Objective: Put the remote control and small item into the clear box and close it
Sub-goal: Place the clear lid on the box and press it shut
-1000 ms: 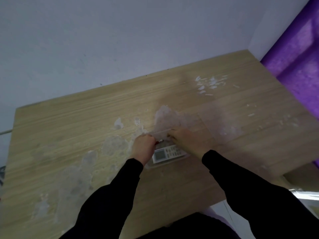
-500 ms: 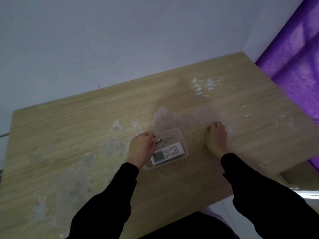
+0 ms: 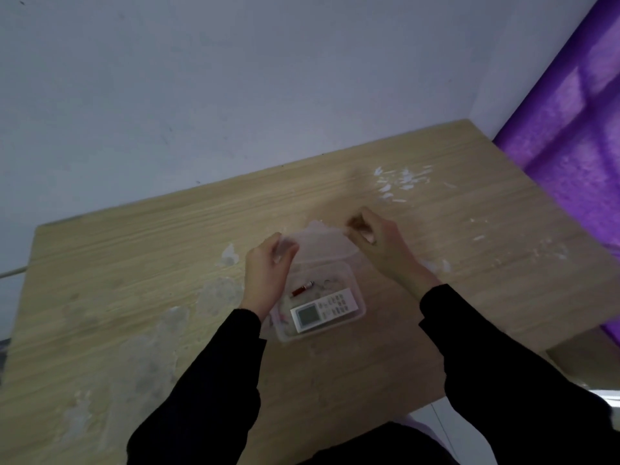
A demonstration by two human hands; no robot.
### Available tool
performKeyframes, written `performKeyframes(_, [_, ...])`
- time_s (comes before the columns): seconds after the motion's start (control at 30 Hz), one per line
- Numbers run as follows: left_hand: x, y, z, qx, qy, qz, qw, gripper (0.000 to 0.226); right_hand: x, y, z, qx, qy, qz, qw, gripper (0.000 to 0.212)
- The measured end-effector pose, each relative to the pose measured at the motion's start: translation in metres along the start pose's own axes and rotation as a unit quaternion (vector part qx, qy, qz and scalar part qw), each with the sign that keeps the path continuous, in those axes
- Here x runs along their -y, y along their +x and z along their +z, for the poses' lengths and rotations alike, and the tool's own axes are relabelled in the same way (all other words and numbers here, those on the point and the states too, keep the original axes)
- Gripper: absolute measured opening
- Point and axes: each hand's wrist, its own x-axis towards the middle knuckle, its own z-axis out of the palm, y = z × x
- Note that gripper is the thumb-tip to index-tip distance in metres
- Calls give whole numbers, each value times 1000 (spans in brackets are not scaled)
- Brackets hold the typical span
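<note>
The clear box [image 3: 354, 322] sits open on the wooden table [image 3: 134, 280]. Inside lie a white remote control [image 3: 323, 308] with a grey screen and a small red item [image 3: 302, 290] with a metal ring beside it. A clear lid [image 3: 322, 245] hangs tilted just above the box's far side. My left hand [image 3: 268, 273] pinches the lid's left edge. My right hand [image 3: 382, 245] grips its right corner. Both sleeves are black.
White scraps [image 3: 399, 182] and pale worn patches [image 3: 214, 293] mark the tabletop. A grey wall runs behind the table. A purple curtain [image 3: 577, 156] hangs at the right. The table's near edge is by my body.
My right hand picked the lid up from the table at the right and carried it over the box. My left hand left the box's edge and took the lid's other side.
</note>
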Motion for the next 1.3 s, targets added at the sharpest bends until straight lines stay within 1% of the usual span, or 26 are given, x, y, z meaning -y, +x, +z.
performKeyframes(0.1, [-4, -8, -6, 15, -127, -71, 989, 11, -13, 2, -6, -3, 18, 55, 998, 13])
performKeyframes(0.17, [-5, -16, -6, 15, -162, -116, 980, 10, -21, 0, -5, -19, 46, 92, 995, 15])
performKeyframes(0.23, [-2, -24, -3, 6, -157, -153, 976, 2, -26, -2, -1, -34, 58, 133, 989, 17])
performKeyframes(0.37, [16, -42, 4, -29, -105, -197, 974, 13, -35, -10, 17, 1, 59, 184, 981, 11])
performKeyframes(0.43, [23, -50, 6, -36, -63, -199, 977, 19, -40, -12, 25, 15, 48, 202, 978, 11])
performKeyframes(0.53, [29, -60, 8, -52, 37, -194, 979, 27, -47, -12, 37, 26, -1, 219, 975, 16])
performKeyframes(0.6, [33, -64, 10, -63, 62, -203, 975, 30, -50, -9, 45, 36, -28, 230, 972, 17])
performKeyframes(0.73, [38, -65, 14, -77, 55, -225, 970, 32, -48, -3, 53, 49, -49, 240, 968, 15])
performKeyframes(0.93, [46, -67, 19, -100, 41, -223, 969, 36, -48, -9, 56, 28, -59, 234, 970, 17])
performKeyframes(1.2, [51, -80, 22, -95, 37, -237, 966, 36, -42, -14, 58, 44, -73, 220, 972, 21])
performKeyframes(1.3, [51, -86, 25, -98, 30, -223, 969, 36, -45, -16, 58, 62, -75, 214, 972, 18])
